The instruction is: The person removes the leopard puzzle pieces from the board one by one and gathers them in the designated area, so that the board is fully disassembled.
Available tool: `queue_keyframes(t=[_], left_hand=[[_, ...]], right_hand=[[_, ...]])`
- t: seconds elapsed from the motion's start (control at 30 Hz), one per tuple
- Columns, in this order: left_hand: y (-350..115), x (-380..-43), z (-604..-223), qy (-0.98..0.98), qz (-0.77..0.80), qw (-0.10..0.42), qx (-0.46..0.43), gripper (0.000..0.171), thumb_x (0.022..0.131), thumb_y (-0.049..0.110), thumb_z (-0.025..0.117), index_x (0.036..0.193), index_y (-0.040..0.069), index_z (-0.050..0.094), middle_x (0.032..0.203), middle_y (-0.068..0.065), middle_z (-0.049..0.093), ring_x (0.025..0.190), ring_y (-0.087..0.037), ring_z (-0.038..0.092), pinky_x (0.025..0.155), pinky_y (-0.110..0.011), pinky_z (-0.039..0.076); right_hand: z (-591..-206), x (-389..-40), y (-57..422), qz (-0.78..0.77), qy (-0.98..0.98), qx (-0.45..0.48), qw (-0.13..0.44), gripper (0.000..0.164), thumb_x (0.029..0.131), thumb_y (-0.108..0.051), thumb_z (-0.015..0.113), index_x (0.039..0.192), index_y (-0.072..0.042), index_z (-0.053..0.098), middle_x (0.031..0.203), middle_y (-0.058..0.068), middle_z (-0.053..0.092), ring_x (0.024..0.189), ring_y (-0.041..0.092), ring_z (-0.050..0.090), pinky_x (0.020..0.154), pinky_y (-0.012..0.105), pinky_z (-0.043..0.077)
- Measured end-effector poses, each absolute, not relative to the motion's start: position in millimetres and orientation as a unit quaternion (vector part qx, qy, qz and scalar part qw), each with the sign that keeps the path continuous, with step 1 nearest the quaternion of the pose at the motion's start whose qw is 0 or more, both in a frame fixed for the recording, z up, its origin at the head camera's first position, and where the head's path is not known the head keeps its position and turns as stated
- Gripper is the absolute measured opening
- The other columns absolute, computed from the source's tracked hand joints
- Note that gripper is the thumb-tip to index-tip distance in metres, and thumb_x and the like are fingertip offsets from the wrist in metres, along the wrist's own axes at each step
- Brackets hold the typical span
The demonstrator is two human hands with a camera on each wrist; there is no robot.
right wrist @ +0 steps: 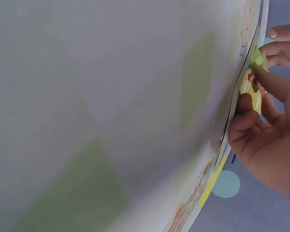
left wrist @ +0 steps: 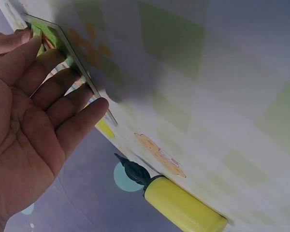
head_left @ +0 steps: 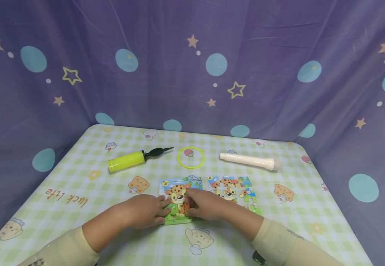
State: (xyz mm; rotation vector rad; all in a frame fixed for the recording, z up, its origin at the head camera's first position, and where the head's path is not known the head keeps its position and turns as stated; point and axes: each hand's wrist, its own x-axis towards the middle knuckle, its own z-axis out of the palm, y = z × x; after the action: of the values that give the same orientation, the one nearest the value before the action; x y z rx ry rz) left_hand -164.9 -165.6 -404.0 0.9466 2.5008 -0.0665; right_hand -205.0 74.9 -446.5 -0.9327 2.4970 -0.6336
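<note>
A jigsaw puzzle board (head_left: 179, 221) with a spotted cartoon leopard lies near the middle of the table. My left hand (head_left: 145, 211) rests at its left edge, fingers extended over the picture; the left wrist view shows these fingers (left wrist: 58, 84) spread along the board's rim. My right hand (head_left: 207, 205) is over the board's right half, thumb and fingers curled together. They pinch a small leopard-patterned puzzle piece (right wrist: 255, 86), mostly hidden by the fingers. Right of the board, several puzzle pieces (head_left: 245, 181) lie grouped with gaps between them, partly covered by my right wrist.
A yellow hand pump (head_left: 127, 161) with a black nozzle lies at the back left. Behind the board is a thin yellow ring (head_left: 191, 157). A white stick-shaped object (head_left: 248, 160) lies at the back right. Purple curtains (head_left: 192, 74) surround the checked tablecloth (head_left: 112, 192).
</note>
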Motion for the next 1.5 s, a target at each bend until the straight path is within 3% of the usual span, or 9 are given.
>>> queue_keyframes(t=[0.2, 0.33, 0.5, 0.67, 0.8, 1.07, 1.5], left_hand=[[-164.6, -166.3, -403.5, 0.909, -0.028, 0.238, 0.341, 0.045, 0.099, 0.042, 0.054, 0.141, 0.028, 0.054, 0.155, 0.001, 0.041, 0.141, -0.025, 0.041, 0.11, -0.041, 0.04], [-165.0, -166.5, -404.9, 0.909, -0.028, 0.231, 0.347, 0.045, 0.098, 0.041, 0.056, 0.141, 0.028, 0.055, 0.154, 0.0, 0.042, 0.14, -0.026, 0.042, 0.109, -0.041, 0.041], [-165.4, -165.9, -405.2, 0.91, -0.023, 0.235, 0.34, 0.046, 0.098, 0.041, 0.056, 0.142, 0.028, 0.054, 0.155, 0.0, 0.04, 0.141, -0.027, 0.041, 0.11, -0.043, 0.04], [-165.7, -165.5, -402.7, 0.91, -0.024, 0.242, 0.336, 0.046, 0.098, 0.041, 0.055, 0.143, 0.027, 0.053, 0.156, 0.0, 0.04, 0.142, -0.027, 0.04, 0.111, -0.043, 0.039], [-166.3, -165.1, -401.9, 0.91, -0.022, 0.242, 0.336, 0.046, 0.099, 0.041, 0.055, 0.142, 0.027, 0.053, 0.156, -0.001, 0.04, 0.142, -0.026, 0.039, 0.111, -0.043, 0.038], [-167.4, -164.6, -402.7, 0.909, -0.019, 0.241, 0.34, 0.046, 0.099, 0.041, 0.055, 0.142, 0.025, 0.054, 0.156, -0.003, 0.04, 0.142, -0.028, 0.039, 0.111, -0.045, 0.038], [-165.6, -164.1, -404.8, 0.914, -0.011, 0.248, 0.321, 0.046, 0.099, 0.043, 0.054, 0.142, 0.028, 0.053, 0.157, 0.002, 0.037, 0.144, -0.023, 0.036, 0.113, -0.042, 0.037]], right_hand=[[-448.9, -208.6, 84.5, -0.304, 0.863, -0.344, 0.213, 0.015, 0.094, -0.033, 0.067, 0.092, -0.027, 0.053, 0.081, -0.016, 0.064, 0.068, 0.002, 0.055, 0.062, 0.021, 0.045], [-444.5, -212.6, 96.2, -0.341, 0.849, -0.34, 0.217, 0.012, 0.094, -0.03, 0.066, 0.098, -0.024, 0.056, 0.081, -0.015, 0.07, 0.071, 0.005, 0.063, 0.065, 0.022, 0.048], [-437.6, -219.1, 121.1, -0.379, 0.849, -0.297, 0.218, 0.015, 0.096, -0.026, 0.065, 0.108, -0.018, 0.062, 0.084, -0.008, 0.072, 0.072, 0.019, 0.067, 0.061, 0.031, 0.053], [-431.7, -223.1, 147.2, -0.412, 0.843, -0.258, 0.229, 0.013, 0.098, -0.023, 0.062, 0.107, -0.014, 0.063, 0.089, 0.003, 0.069, 0.076, 0.03, 0.069, 0.06, 0.044, 0.057], [-431.2, -225.1, 161.8, -0.413, 0.845, -0.247, 0.234, 0.011, 0.097, -0.023, 0.062, 0.105, -0.014, 0.063, 0.088, 0.006, 0.068, 0.072, 0.033, 0.067, 0.059, 0.047, 0.056], [-440.8, -222.2, 177.7, -0.405, 0.843, -0.246, 0.255, 0.006, 0.096, -0.02, 0.064, 0.1, -0.015, 0.063, 0.084, 0.005, 0.067, 0.069, 0.026, 0.067, 0.06, 0.041, 0.056], [-446.5, -212.2, 194.7, -0.385, 0.855, -0.225, 0.265, 0.011, 0.095, -0.02, 0.065, 0.101, -0.011, 0.064, 0.084, 0.004, 0.067, 0.068, 0.022, 0.069, 0.059, 0.035, 0.057]])
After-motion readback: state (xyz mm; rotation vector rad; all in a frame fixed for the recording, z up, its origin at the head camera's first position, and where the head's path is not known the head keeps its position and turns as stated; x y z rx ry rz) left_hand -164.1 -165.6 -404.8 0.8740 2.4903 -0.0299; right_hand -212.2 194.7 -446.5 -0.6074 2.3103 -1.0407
